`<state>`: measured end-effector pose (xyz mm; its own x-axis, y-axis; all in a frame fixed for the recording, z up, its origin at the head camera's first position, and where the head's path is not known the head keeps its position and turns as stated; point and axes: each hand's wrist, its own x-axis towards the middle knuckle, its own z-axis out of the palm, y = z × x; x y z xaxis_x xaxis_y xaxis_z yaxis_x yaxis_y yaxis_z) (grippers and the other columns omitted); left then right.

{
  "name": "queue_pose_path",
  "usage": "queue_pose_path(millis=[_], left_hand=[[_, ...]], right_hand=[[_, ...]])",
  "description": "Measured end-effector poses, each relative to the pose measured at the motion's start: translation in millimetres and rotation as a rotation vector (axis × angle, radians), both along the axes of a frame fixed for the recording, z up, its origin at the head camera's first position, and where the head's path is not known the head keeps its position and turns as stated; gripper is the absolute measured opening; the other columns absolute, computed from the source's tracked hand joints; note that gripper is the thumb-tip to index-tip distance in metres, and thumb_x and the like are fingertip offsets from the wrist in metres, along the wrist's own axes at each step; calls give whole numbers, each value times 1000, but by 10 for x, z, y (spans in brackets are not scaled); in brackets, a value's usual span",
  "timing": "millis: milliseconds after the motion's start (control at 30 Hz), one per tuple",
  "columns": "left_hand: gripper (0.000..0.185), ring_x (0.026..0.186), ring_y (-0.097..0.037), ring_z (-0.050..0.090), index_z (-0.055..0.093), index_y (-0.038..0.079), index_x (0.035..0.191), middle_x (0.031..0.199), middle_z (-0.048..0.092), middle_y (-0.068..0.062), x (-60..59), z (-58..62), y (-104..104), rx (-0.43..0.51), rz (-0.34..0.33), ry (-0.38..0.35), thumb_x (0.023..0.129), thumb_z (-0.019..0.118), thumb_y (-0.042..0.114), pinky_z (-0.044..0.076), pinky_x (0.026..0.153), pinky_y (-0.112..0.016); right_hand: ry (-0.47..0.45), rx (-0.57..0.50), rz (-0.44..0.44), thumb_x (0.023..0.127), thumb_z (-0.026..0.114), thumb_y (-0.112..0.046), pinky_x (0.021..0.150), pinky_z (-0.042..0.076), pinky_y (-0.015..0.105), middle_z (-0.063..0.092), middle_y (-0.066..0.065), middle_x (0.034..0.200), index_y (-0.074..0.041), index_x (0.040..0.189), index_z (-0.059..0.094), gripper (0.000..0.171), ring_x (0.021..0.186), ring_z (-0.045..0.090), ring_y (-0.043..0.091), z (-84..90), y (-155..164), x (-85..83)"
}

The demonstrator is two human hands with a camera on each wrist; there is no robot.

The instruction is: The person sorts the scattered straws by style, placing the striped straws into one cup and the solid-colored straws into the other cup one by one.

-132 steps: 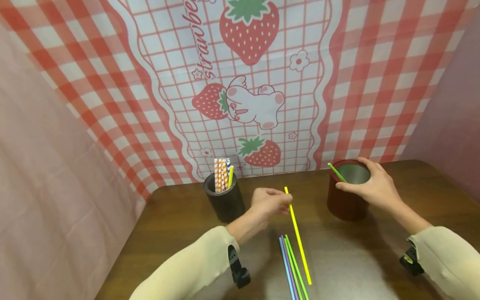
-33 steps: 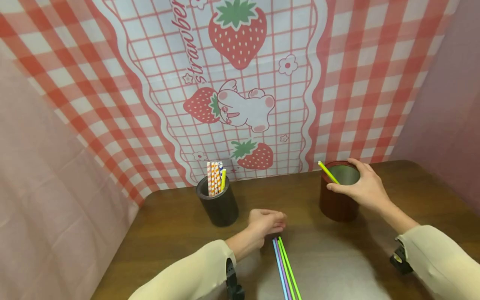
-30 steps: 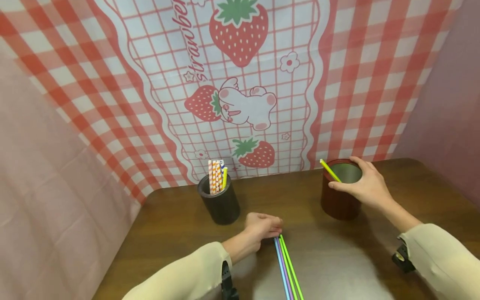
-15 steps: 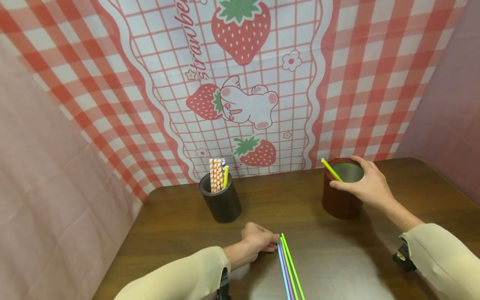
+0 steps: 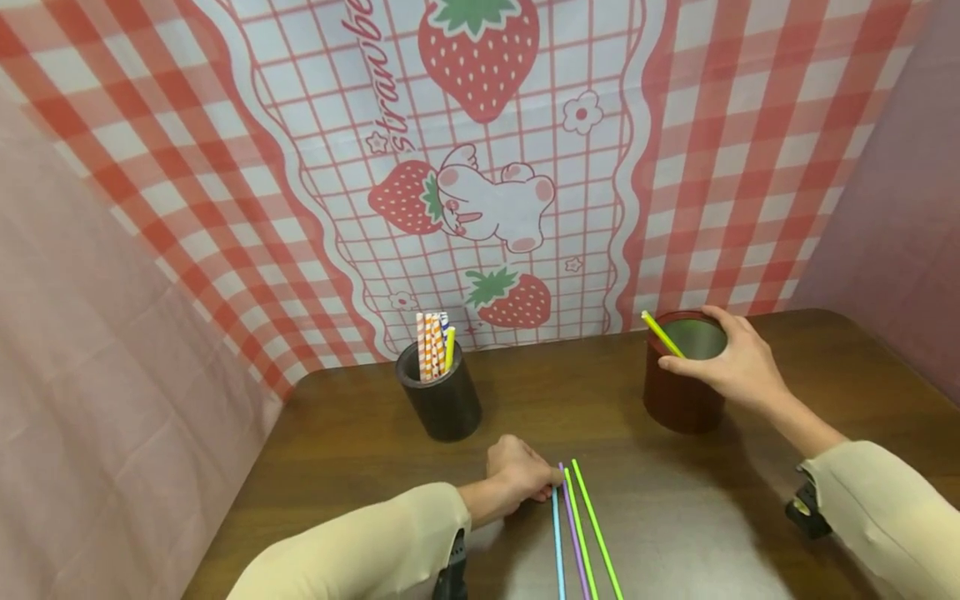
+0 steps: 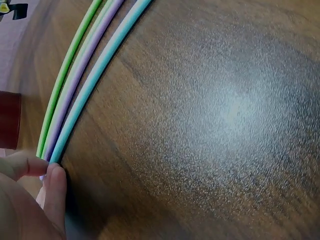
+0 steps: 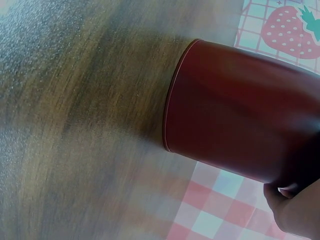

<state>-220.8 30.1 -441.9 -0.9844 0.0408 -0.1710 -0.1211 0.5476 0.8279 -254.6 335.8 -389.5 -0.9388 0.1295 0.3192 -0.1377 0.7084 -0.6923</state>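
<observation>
Since the earliest picture the yellow straw (image 5: 662, 334) has gone from the left hand (image 5: 520, 479) into the red cup (image 5: 681, 385), where it leans on the near-left rim, and the left hand has dropped to the table (image 5: 345, 442). Over the last half second the three straws there have fanned slightly apart at their far ends.

The left hand lies knuckles up with its fingers curled, fingertips (image 6: 56, 181) touching the far ends of the blue straw (image 5: 556, 542), the purple straw (image 5: 572, 533) and the green straw (image 5: 596, 529); whether it pinches any of them cannot be told, and in the left wrist view the fingers only meet the tips. The three lie side by side on the wood, running toward the near edge, blue nearest the hand, green outermost.

The right hand (image 5: 731, 362) grips the red cup from its right side, thumb on the near rim and fingers round the far rim. The cup stands upright on the table, well apart from the loose straws.

To the left, a black cup (image 5: 442, 400) stands upright near the back, holding striped straws (image 5: 431, 346) and one short yellow one. It is just beyond the left hand, not touching it. A strawberry-print checked cloth (image 5: 480, 167) backs the table.
</observation>
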Motion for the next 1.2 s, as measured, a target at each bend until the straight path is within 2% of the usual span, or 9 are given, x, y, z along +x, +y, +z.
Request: queue_pose_path(millis=[167,267,367,500,700,833,1067,1200], left_hand=[[16,36,-8,56,69,3,59,47,61,-4,-9,17,1,16,3,-34,65,83,1,50,40,-24],[13,36,-7,55,68,2,63,49,62,-6,-40,43,1,92,10,-58,66,80,0,50,41,-25],[8,38,-7,55,67,0,67,52,64,-8,-118,141,25,194,12,-61,67,75,-1,52,44,-26],[6,44,-9,59,69,-3,74,58,66,-10,-272,393,131,324,23,-37,70,72,0,56,52,-30],[12,53,-13,63,71,-4,84,69,69,-13,-476,872,390,551,39,61,73,70,-1,58,64,-36],[12,57,-16,64,71,-4,84,72,68,-11,-568,1147,530,678,38,127,73,67,-3,58,68,-37],[10,57,-15,64,70,-6,84,71,66,-8,-688,1467,654,829,31,220,77,64,-5,58,65,-31],[11,61,-14,64,69,-6,86,80,69,-14,-744,1590,677,866,48,264,77,63,-5,57,67,-31]], right_hand=[[9,-2,2,72,81,-47,75,43,59,41,31,131,1,145,32,100,110,42,46,-2,-2,-5],[8,-6,1,72,81,-47,74,44,58,41,31,131,1,145,32,100,108,43,46,-9,7,5],[6,-9,-1,73,80,-48,74,45,58,41,31,131,1,146,31,101,108,43,45,-9,22,16],[10,-7,-11,72,80,-48,74,44,59,41,31,132,1,146,31,101,109,43,46,-6,44,25],[10,-4,-14,71,81,-48,75,43,58,40,31,133,0,145,33,101,109,43,46,-37,48,40],[17,-5,-11,70,82,-48,76,42,58,40,31,134,1,145,33,102,110,43,47,-58,34,49],[40,0,-13,69,83,-48,78,41,59,41,31,134,1,144,35,102,112,43,48,-39,12,47],[50,3,-12,68,84,-47,77,41,56,42,31,133,1,143,36,101,110,44,46,-9,8,46]])
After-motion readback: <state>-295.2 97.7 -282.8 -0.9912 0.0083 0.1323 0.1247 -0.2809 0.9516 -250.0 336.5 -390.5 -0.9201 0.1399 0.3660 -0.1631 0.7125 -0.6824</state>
